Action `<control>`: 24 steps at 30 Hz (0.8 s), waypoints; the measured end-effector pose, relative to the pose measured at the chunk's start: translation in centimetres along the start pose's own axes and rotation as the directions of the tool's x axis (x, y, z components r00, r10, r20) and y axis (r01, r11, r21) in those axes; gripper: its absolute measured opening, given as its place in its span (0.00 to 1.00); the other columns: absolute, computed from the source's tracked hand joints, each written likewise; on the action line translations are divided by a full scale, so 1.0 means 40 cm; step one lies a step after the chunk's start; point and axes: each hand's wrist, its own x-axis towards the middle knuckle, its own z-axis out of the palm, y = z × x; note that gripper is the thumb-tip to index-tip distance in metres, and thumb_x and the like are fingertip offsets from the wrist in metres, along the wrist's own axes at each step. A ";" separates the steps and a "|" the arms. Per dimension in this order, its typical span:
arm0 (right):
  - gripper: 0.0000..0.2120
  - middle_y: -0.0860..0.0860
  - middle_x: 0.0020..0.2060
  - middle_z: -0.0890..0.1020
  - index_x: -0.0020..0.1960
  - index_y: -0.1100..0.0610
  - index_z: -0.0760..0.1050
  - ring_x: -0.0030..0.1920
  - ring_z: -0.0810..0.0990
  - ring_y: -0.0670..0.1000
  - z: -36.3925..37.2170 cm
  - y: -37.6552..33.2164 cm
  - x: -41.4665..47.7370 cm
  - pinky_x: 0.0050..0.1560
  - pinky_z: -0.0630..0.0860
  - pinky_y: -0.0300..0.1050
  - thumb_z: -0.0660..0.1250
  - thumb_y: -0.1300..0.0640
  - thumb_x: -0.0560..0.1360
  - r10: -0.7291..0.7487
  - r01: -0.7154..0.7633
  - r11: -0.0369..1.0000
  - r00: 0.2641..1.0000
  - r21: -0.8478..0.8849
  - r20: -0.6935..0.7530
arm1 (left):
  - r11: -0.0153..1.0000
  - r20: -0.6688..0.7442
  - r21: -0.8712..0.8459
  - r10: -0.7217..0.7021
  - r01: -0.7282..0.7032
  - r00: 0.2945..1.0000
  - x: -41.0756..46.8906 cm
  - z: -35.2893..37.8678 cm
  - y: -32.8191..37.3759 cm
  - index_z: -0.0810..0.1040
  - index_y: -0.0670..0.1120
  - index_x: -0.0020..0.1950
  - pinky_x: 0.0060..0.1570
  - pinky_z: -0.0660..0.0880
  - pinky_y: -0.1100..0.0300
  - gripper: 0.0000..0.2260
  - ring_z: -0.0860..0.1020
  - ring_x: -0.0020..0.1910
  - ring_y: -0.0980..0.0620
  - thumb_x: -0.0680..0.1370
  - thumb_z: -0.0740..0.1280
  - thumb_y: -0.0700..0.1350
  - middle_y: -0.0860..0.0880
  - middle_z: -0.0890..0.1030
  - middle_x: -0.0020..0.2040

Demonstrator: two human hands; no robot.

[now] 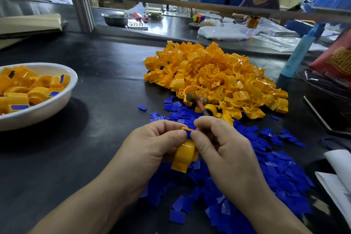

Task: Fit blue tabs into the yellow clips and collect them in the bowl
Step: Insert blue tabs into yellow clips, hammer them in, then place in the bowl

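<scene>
Over dark table (104,91), left hand (152,142), right hand (224,144) pinch glossy yellow clip (185,155).

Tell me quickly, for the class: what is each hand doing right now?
Left hand: holds the yellow clip.
Right hand: pinches a blue tab at the top of the clip.

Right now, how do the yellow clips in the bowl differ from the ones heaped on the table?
In the bowl, clips carry blue tabs; the heap's clips show none. The bowl's clips are few; the heap's are many. Both are the same curved yellow plastic.
</scene>
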 end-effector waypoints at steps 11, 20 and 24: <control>0.08 0.41 0.42 0.80 0.49 0.38 0.77 0.40 0.81 0.44 0.002 -0.018 -0.004 0.34 0.79 0.35 0.61 0.45 0.73 0.074 -0.088 0.967 0.995 0.241 0.066 | 0.984 -0.033 0.169 0.054 -0.048 0.998 -0.014 0.005 0.018 0.84 0.55 0.46 0.47 0.82 0.49 0.14 0.85 0.46 0.45 0.64 0.70 0.56 0.47 0.87 0.45; 0.24 0.44 0.54 0.72 0.66 0.44 0.64 0.54 0.69 0.46 -0.042 0.054 0.012 0.50 0.70 0.42 0.60 0.37 0.73 0.162 -0.076 0.717 0.985 -0.693 0.060 | 0.947 -0.424 0.318 0.095 0.049 0.901 0.034 -0.113 0.064 0.83 0.45 0.44 0.21 0.74 0.64 0.04 0.77 0.23 0.60 0.77 0.69 0.40 0.51 0.82 0.29; 0.21 0.43 0.47 0.68 0.64 0.40 0.59 0.44 0.70 0.46 -0.037 0.071 0.015 0.40 0.69 0.41 0.60 0.39 0.74 0.296 -0.146 0.688 0.951 -0.711 0.092 | 0.815 -0.457 0.554 0.126 0.170 0.881 0.059 -0.154 0.036 0.83 0.48 0.41 0.25 0.76 0.60 0.06 0.78 0.25 0.56 0.77 0.69 0.43 0.48 0.83 0.29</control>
